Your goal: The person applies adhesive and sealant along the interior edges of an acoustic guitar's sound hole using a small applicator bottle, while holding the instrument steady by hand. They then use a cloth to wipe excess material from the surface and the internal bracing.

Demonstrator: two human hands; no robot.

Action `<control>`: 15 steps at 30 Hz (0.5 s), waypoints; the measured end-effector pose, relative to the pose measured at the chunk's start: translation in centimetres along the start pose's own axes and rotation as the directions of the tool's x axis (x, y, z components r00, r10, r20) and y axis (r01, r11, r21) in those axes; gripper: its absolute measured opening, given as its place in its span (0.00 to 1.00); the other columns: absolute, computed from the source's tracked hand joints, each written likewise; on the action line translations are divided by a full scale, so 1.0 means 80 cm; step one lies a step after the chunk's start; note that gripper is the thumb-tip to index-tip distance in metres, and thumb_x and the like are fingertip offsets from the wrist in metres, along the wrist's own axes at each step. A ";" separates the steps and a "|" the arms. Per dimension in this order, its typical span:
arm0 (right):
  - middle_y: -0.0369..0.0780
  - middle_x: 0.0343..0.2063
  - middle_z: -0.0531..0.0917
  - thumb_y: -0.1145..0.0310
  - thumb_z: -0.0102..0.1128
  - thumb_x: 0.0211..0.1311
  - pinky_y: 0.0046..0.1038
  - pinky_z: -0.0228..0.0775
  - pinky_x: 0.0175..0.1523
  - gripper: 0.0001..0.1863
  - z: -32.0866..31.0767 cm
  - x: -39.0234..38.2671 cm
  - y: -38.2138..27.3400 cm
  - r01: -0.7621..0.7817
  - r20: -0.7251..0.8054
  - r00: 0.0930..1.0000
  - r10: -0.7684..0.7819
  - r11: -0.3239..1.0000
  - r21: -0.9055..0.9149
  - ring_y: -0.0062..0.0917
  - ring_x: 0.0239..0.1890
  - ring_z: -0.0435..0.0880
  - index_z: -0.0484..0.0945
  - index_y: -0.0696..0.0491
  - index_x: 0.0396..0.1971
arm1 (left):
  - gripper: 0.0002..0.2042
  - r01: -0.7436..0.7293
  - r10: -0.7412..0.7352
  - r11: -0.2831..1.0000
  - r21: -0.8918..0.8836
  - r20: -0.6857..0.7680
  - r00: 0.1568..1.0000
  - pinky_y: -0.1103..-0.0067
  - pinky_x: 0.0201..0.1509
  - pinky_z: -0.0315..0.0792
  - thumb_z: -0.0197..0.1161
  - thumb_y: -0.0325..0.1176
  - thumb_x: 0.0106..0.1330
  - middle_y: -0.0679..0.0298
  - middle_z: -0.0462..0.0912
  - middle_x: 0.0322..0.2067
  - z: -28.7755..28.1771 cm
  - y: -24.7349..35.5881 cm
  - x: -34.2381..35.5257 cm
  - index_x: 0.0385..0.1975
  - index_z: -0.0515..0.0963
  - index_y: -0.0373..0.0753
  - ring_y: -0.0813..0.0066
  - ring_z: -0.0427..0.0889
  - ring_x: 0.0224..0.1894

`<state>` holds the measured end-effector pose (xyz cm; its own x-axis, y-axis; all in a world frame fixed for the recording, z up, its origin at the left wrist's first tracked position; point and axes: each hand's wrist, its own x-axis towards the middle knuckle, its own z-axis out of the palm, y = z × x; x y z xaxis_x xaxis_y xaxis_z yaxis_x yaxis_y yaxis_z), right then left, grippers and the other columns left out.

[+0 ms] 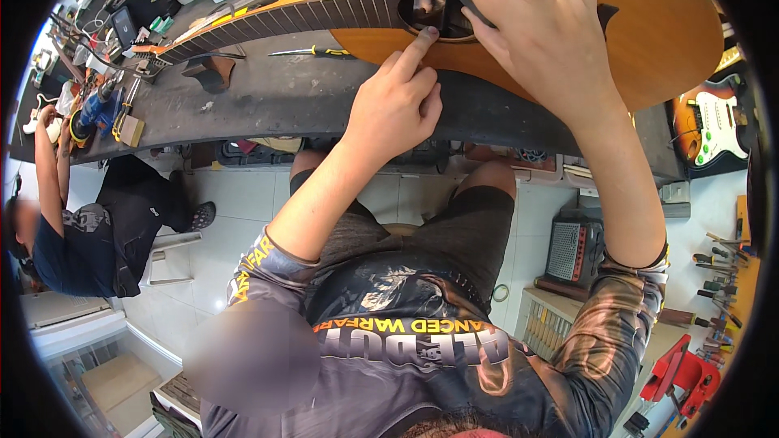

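An acoustic guitar (649, 32) with a light wooden top lies across the bench, its fretted neck (292, 18) pointing left. No strings show over the fretboard. My left hand (398, 105) reaches to the near rim of the sound hole (458, 28), index finger stretched out and the other fingers loosely bent, holding nothing visible. A shiny rectangular patch (430, 6) shows inside the hole. Over the right side of the hole, my right hand (552, 32) has its fingers apart, with the thumb and a bent finger by a dark surface. Its upper fingertips are cut off by the frame.
On the dark workbench (284, 97) lie a yellow-handled screwdriver (324, 52) and a dark curved stand (211, 71). Tools clutter the far left. An electric guitar body (710, 122) is at right, above a red vise (682, 377). Another person (89, 235) works at left.
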<state>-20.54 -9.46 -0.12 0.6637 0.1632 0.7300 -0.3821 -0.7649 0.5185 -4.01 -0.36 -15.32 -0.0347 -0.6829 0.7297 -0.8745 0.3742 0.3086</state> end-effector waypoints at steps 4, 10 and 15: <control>0.42 0.50 0.78 0.73 0.66 0.63 0.67 0.44 0.84 0.07 -0.026 0.019 -0.007 -0.071 0.146 0.988 0.051 0.988 0.137 0.45 0.76 0.73 0.75 0.50 0.30 | 0.04 0.000 0.000 1.000 -0.013 -0.002 1.000 0.67 0.53 0.84 0.70 0.25 0.62 0.54 0.80 0.67 -0.002 0.001 -0.003 0.29 0.81 0.34 0.59 0.86 0.50; 0.40 0.48 0.77 0.69 0.68 0.57 0.62 0.60 0.78 0.08 -0.027 0.010 -0.027 0.019 0.103 0.994 -0.022 0.999 0.031 0.41 0.68 0.76 0.75 0.50 0.29 | 0.04 -0.056 0.056 0.998 -0.003 -0.037 0.998 0.66 0.51 0.83 0.70 0.24 0.61 0.55 0.83 0.59 -0.003 -0.004 -0.006 0.33 0.82 0.34 0.57 0.85 0.49; 0.39 0.46 0.78 0.67 0.69 0.52 0.58 0.66 0.74 0.10 -0.024 -0.001 -0.014 0.268 0.040 0.963 -0.265 0.949 -0.163 0.44 0.69 0.76 0.75 0.51 0.28 | 0.06 -0.110 0.109 0.994 -0.001 -0.089 0.990 0.67 0.49 0.84 0.69 0.25 0.59 0.57 0.85 0.57 -0.006 -0.014 -0.002 0.36 0.82 0.36 0.57 0.84 0.48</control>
<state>-21.43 -7.44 0.10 0.7666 0.3350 0.5478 -0.2899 -0.5806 0.7608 -2.83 -0.37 -15.49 -0.0868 -0.5792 0.8105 -0.8652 0.4472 0.2270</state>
